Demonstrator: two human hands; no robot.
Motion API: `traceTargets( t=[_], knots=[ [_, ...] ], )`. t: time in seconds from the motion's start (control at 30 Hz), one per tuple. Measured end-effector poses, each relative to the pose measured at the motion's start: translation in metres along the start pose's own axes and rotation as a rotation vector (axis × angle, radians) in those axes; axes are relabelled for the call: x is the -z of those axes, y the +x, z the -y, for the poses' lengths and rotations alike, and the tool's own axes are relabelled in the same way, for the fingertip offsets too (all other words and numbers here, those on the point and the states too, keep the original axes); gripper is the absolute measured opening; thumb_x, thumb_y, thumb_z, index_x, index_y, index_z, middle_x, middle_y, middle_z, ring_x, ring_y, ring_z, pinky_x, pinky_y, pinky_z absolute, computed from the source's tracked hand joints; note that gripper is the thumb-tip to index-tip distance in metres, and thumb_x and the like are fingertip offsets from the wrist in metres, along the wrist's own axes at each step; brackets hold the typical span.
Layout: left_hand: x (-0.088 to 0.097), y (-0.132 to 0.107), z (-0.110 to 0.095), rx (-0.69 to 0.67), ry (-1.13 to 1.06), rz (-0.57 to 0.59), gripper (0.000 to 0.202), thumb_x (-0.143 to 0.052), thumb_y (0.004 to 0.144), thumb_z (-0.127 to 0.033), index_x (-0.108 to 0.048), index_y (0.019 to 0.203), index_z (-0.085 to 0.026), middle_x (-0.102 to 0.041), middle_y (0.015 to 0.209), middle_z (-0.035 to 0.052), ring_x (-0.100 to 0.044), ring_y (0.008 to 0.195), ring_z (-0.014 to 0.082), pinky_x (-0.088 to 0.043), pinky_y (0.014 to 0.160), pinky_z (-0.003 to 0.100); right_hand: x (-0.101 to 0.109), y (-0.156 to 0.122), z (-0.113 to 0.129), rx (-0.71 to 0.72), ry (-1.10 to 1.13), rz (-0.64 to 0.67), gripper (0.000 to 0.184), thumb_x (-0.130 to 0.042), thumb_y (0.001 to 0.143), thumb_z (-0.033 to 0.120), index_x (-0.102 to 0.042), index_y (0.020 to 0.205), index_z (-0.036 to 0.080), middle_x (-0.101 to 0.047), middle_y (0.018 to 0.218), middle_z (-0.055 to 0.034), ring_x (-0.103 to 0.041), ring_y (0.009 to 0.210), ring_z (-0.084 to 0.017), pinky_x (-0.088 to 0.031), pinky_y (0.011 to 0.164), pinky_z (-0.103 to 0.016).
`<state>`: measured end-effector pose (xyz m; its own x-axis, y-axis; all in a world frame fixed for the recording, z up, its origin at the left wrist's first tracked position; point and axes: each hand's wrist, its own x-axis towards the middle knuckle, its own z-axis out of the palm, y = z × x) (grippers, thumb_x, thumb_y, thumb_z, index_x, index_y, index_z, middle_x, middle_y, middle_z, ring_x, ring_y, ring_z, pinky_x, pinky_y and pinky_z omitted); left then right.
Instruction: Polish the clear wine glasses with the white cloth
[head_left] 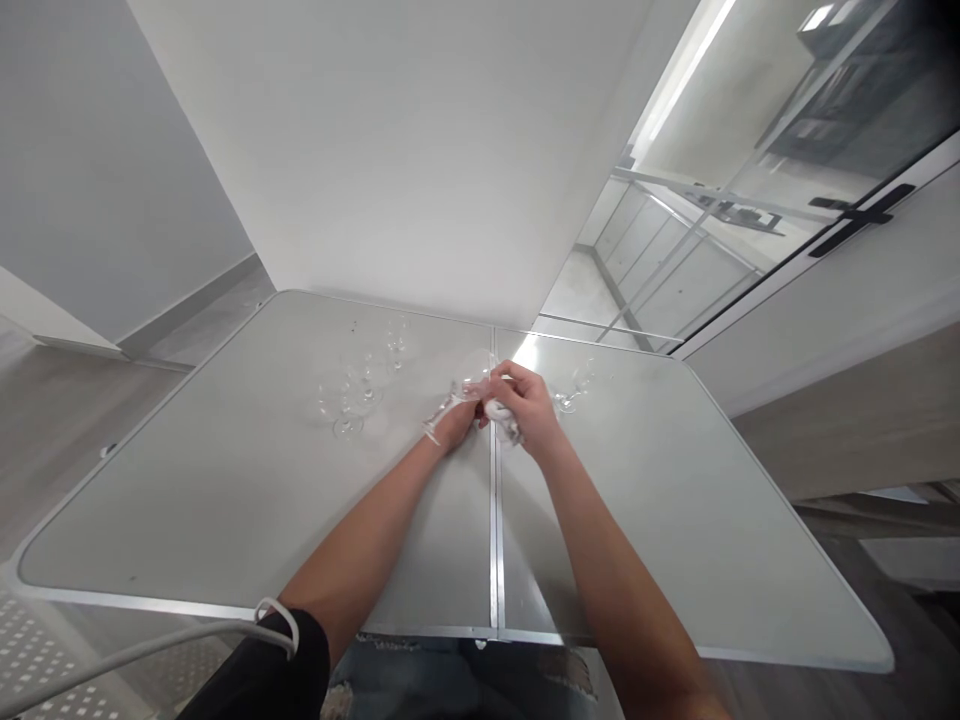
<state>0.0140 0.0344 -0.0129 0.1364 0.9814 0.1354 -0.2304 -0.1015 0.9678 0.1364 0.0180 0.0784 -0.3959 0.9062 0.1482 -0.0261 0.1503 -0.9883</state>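
Both my hands meet over the middle of a grey folding table [225, 500]. My left hand [454, 424] is closed round the stem of a clear stemmed glass [471, 385] that lies tilted, its foot [433, 428] pointing toward me. My right hand [525, 402] is closed on a small white cloth [498, 411] pressed against the glass's bowl. Three more clear stemmed glasses [349, 405] stand upright on the table to the left of my hands. Another stemmed glass [573, 392] stands just right of my right hand.
The table's metal centre seam [493, 540] runs from my hands toward me. A white wall [420, 150] rises right behind the table. A glass partition [750, 170] stands at the back right. A white cable [150, 640] crosses the lower left near my dark sleeve.
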Motion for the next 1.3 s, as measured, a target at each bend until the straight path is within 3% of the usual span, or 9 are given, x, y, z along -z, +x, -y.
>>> traceTargets(
  t=[0.13, 0.23, 0.33, 0.5, 0.7, 0.8, 1.03, 1.13, 1.3],
  knots=[
    [0.007, -0.003, -0.002, 0.201, -0.272, 0.363, 0.093, -0.018, 0.075, -0.097, -0.062, 0.084, -0.015, -0.063, 0.064, 0.0091, -0.058, 0.053, 0.0179, -0.047, 0.050, 0.032, 0.041, -0.015, -0.009, -0.054, 0.071, -0.040, 0.037, -0.071, 0.082, 0.057, -0.055, 0.085, 0.023, -0.065, 0.061, 0.0023, -0.054, 0.045, -0.013, -0.040, 0.045, -0.024],
    [0.010, -0.005, -0.004, 0.248, -0.335, 0.481, 0.088, -0.039, 0.072, -0.095, -0.065, 0.094, -0.014, -0.068, 0.072, 0.0118, -0.064, 0.059, 0.0201, -0.052, 0.058, 0.033, 0.052, -0.017, -0.030, -0.057, 0.044, -0.122, 0.038, -0.072, 0.080, 0.058, -0.058, 0.083, 0.022, -0.067, 0.065, 0.0015, -0.050, 0.046, -0.011, -0.036, 0.045, -0.023],
    [0.014, -0.007, -0.005, 0.263, -0.327, 0.492, 0.067, -0.067, 0.075, -0.076, -0.064, 0.104, -0.015, -0.069, 0.076, 0.0092, -0.065, 0.058, 0.0188, -0.051, 0.058, 0.030, 0.049, -0.017, -0.052, -0.043, 0.112, -0.161, 0.043, -0.074, 0.077, 0.062, -0.063, 0.091, 0.022, -0.066, 0.065, 0.0021, -0.052, 0.050, -0.012, -0.039, 0.048, -0.023],
    [0.016, -0.006, -0.007, 0.199, -0.330, 0.325, 0.061, -0.078, 0.079, -0.055, -0.061, 0.124, -0.018, -0.058, 0.070, -0.0003, -0.056, 0.054, 0.0110, -0.050, 0.058, 0.027, 0.035, -0.012, -0.077, -0.048, 0.568, -0.407, 0.064, -0.041, 0.088, 0.079, -0.061, 0.118, 0.026, -0.068, 0.085, -0.0020, -0.064, 0.066, -0.018, -0.055, 0.062, -0.032],
    [0.010, -0.003, -0.001, 0.082, -0.146, 0.102, 0.064, -0.071, 0.085, -0.057, -0.059, 0.133, -0.016, -0.055, 0.067, -0.0031, -0.046, 0.050, 0.0072, -0.048, 0.057, 0.026, 0.036, -0.005, -0.094, -0.077, 0.672, -0.428, 0.045, -0.073, 0.078, 0.043, -0.063, 0.118, 0.024, -0.068, 0.092, -0.0004, -0.066, 0.082, -0.018, -0.057, 0.077, -0.031],
    [0.010, -0.004, -0.005, 0.043, 0.088, 0.068, 0.073, -0.068, 0.085, -0.061, -0.056, 0.140, -0.015, -0.057, 0.065, -0.0029, -0.046, 0.049, 0.0084, -0.044, 0.054, 0.025, 0.037, -0.003, -0.097, -0.013, 0.667, -0.495, 0.045, -0.070, 0.082, 0.046, -0.066, 0.120, 0.023, -0.068, 0.096, -0.0014, -0.066, 0.086, -0.016, -0.055, 0.081, -0.029],
    [0.021, -0.015, -0.020, -0.238, 0.992, -0.040, 0.068, -0.078, 0.078, -0.055, -0.062, 0.139, -0.029, -0.067, 0.069, 0.0000, -0.057, 0.059, 0.0153, -0.036, 0.057, 0.025, 0.035, -0.005, -0.096, 0.101, 0.353, -0.646, 0.057, -0.065, 0.087, 0.055, -0.062, 0.134, 0.021, -0.069, 0.103, -0.0024, -0.064, 0.089, -0.013, -0.052, 0.083, -0.025],
    [0.028, -0.029, -0.007, -0.352, 1.162, -0.071, 0.067, -0.077, 0.080, -0.055, -0.061, 0.140, -0.030, -0.073, 0.072, 0.0023, -0.062, 0.060, 0.0172, -0.034, 0.056, 0.025, 0.037, -0.009, -0.092, 0.126, 0.153, -0.593, 0.049, -0.067, 0.087, 0.052, -0.070, 0.120, 0.016, -0.070, 0.099, -0.0043, -0.063, 0.088, -0.016, -0.052, 0.083, -0.029],
    [0.038, -0.036, 0.009, -0.462, 1.286, -0.121, 0.058, -0.070, 0.087, -0.054, -0.062, 0.140, -0.029, -0.077, 0.078, 0.0020, -0.066, 0.062, 0.0135, -0.036, 0.058, 0.024, 0.040, -0.020, -0.082, 0.264, -0.138, -0.536, 0.028, -0.069, 0.088, 0.043, -0.072, 0.101, 0.018, -0.069, 0.089, -0.0034, -0.061, 0.082, -0.018, -0.050, 0.080, -0.033]
  ],
)
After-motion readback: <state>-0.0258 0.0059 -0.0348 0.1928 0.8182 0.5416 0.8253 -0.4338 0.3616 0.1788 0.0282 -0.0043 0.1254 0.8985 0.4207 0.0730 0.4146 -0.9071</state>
